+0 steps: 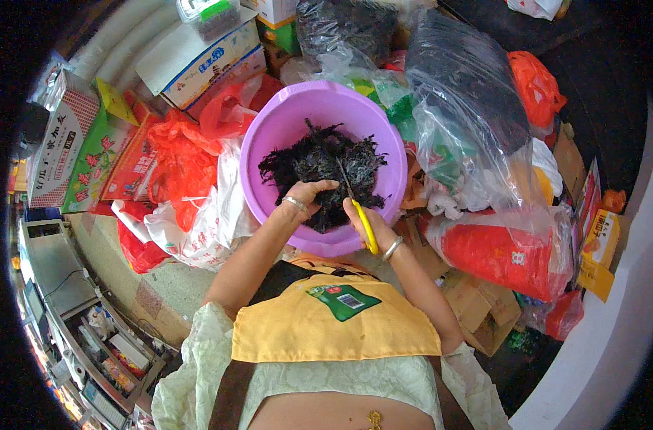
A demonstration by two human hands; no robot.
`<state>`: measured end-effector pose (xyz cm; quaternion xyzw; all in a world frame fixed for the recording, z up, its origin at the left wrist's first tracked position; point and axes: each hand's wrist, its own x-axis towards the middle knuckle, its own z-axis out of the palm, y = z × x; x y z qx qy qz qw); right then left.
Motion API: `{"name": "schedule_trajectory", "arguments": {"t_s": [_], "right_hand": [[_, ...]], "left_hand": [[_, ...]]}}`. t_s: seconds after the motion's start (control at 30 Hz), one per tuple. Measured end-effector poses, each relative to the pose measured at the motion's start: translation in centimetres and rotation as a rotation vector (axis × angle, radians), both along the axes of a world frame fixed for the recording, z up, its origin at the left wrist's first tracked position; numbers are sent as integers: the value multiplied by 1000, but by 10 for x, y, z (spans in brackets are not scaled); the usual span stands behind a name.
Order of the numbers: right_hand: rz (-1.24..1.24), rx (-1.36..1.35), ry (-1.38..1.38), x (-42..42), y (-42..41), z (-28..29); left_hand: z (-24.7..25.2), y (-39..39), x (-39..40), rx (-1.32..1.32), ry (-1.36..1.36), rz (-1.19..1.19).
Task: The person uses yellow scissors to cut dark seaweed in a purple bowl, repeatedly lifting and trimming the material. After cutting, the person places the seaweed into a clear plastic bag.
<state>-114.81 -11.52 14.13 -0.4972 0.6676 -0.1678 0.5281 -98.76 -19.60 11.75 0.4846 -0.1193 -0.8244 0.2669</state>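
A purple plastic basin (254, 161) stands right in front of me and holds a tangled heap of dark dried seaweed-like strands (310, 161). Over the basin's near side, my left hand (303, 196) grips part of the heap. Its thumb lies on top, and its other fingers are partly hidden. My right hand (381, 230) holds scissors with yellow handles (365, 226). Their blades point away from me, into the dark strands near my left thumb. How far the blades are apart is hard to tell.
Red and white plastic bags (184, 161) crowd the basin's left, beside cardboard boxes (211, 67). Large clear bags of dark material (466, 80) lie behind and to the right. A red package (493, 247) and an open carton (479, 306) lie nearer. A counter (52, 279) runs at left.
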Motion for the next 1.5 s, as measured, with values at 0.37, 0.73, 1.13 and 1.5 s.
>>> {"name": "schedule_trajectory", "arguments": {"t_s": [0.37,0.73,1.13,1.5], "right_hand": [[-64,19,66,10,5,12],[-329,275,-533,17,11,14],[-324,280,-507,21,14,11],[49,21,535,29,14,33]], "left_hand": [[-22,2,-2,105,161,48],[-32,6,0,84,255,-5],[-20,8,7,138,112,33],[-49,9,14,-474,-247,95]]}}
